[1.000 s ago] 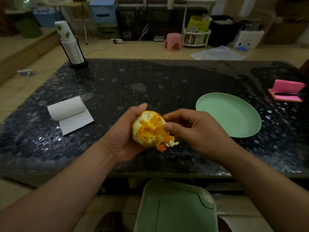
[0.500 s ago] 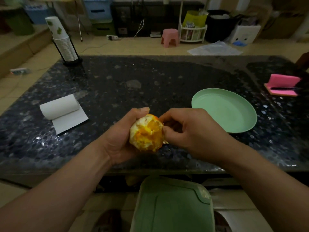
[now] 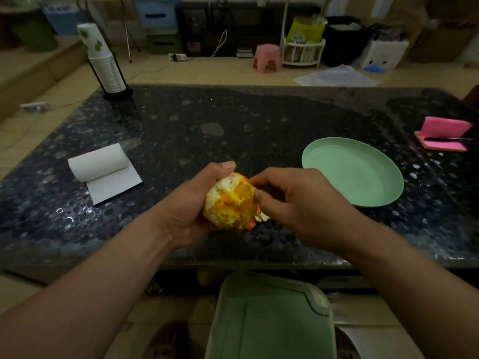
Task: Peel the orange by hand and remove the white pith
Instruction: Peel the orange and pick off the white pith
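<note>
A mostly peeled orange (image 3: pixel 230 200), yellow flesh with white pith patches, is held over the near part of the dark speckled table (image 3: pixel 233 130). My left hand (image 3: pixel 189 203) grips it from the left, thumb over its top. My right hand (image 3: pixel 293 200) curls against the orange's right side, thumb and fingers pinching peel there. A scrap of orange peel (image 3: pixel 255 220) hangs at the fruit's lower right, partly hidden by my right hand.
An empty green plate (image 3: pixel 375 193) lies right of my hands. A paper towel roll (image 3: pixel 101 164) lies at the left, a stack of paper cups (image 3: pixel 103 66) at the far left corner, a pink holder (image 3: pixel 443 136) at the right edge. A green bin lid (image 3: pixel 269 320) sits below the table edge.
My right hand closed in against the orange's right side, then shifted a little. The hanging peel scrap was hidden half a second ago and shows again at the lower right.
</note>
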{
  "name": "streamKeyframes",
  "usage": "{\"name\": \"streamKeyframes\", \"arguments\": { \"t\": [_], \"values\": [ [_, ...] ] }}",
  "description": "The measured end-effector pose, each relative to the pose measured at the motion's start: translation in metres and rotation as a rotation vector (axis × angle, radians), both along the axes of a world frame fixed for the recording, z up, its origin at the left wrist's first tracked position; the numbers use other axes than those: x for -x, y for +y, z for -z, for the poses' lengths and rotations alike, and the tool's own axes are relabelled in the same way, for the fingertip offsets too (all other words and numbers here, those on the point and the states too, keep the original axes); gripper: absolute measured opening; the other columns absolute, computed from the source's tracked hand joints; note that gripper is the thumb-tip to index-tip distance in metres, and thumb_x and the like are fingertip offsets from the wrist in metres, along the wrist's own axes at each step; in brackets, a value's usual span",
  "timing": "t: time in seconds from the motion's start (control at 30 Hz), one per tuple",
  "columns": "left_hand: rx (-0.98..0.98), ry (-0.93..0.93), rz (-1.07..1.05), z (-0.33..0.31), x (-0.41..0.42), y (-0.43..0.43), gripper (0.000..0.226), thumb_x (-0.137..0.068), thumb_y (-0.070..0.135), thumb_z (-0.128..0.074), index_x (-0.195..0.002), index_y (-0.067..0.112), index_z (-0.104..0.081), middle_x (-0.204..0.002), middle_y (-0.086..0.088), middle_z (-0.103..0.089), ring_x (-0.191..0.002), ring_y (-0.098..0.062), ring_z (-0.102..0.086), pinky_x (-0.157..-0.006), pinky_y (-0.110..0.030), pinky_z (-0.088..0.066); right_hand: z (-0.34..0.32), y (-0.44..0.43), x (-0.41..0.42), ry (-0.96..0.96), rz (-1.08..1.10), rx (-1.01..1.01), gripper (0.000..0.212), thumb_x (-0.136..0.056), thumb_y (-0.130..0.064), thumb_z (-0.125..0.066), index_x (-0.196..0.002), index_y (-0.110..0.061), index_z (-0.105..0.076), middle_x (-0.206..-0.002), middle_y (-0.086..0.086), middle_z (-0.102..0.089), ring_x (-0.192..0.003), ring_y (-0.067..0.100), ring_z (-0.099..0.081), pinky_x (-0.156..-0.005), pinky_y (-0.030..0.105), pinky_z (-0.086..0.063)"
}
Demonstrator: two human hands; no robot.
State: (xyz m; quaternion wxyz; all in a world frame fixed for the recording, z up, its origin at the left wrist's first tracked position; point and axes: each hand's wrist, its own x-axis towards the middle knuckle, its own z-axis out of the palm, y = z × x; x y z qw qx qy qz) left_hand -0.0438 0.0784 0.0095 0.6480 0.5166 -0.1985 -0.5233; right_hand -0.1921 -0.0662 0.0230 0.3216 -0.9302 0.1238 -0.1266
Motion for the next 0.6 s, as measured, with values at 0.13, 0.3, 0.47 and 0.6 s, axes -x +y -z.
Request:
{"name": "streamKeyframes", "arguments": {
  "t": [0.13, 0.3, 0.47, 0.6],
  "values": [
    [-0.045, -0.051, 0.007, 0.004, -0.003, 0.004, 0.027, -0.091, 0.043, -0.07, -0.073, 0.026, -0.08, -0.088, -0.01, -0.075, -0.078, -0.024, -0.074, -0.068, -0.037, -0.061, 0.004, 0.003, -0.003, 0.068, -0.011, 0.144, 0.012, -0.1, -0.034, -0.066, -0.11, -0.031, -0.072, -0.078, -0.013, -0.067, -0.071, 0.005, -0.063, -0.061, 0.028, -0.052],
    [-0.029, -0.067, -0.027, 0.005, -0.001, 0.004, 0.027, -0.092, 0.042, -0.07, -0.093, 0.015, -0.071, -0.09, -0.015, -0.072, -0.076, -0.026, -0.073, -0.058, -0.035, -0.059, 0.011, 0.006, -0.004, -0.072, 0.091, -0.216, 0.005, -0.097, -0.019, -0.074, -0.094, -0.024, -0.074, -0.071, -0.011, -0.072, -0.058, 0.0, -0.064, -0.052, 0.012, -0.044],
    [-0.004, -0.053, -0.007, 0.005, -0.001, 0.002, 0.035, -0.095, 0.047, -0.063, -0.093, 0.014, -0.077, -0.089, -0.014, -0.073, -0.075, -0.023, -0.073, -0.057, -0.035, -0.059, 0.01, 0.0, -0.006, -0.087, 0.102, -0.312, 0.017, -0.098, -0.012, -0.066, -0.092, -0.024, -0.075, -0.077, 0.003, -0.074, -0.07, 0.02, -0.072, -0.066, 0.045, -0.063],
    [0.016, 0.033, -0.011, 0.005, -0.004, 0.001, 0.044, -0.094, 0.05, -0.057, -0.084, 0.015, -0.081, -0.09, -0.014, -0.074, -0.078, -0.025, -0.074, -0.063, -0.037, -0.062, 0.004, -0.007, -0.001, -0.078, 0.049, -0.373, 0.014, -0.105, -0.018, -0.063, -0.102, -0.023, -0.076, -0.085, 0.001, -0.077, -0.077, 0.015, -0.075, -0.07, 0.039, -0.064]
  ]
}}
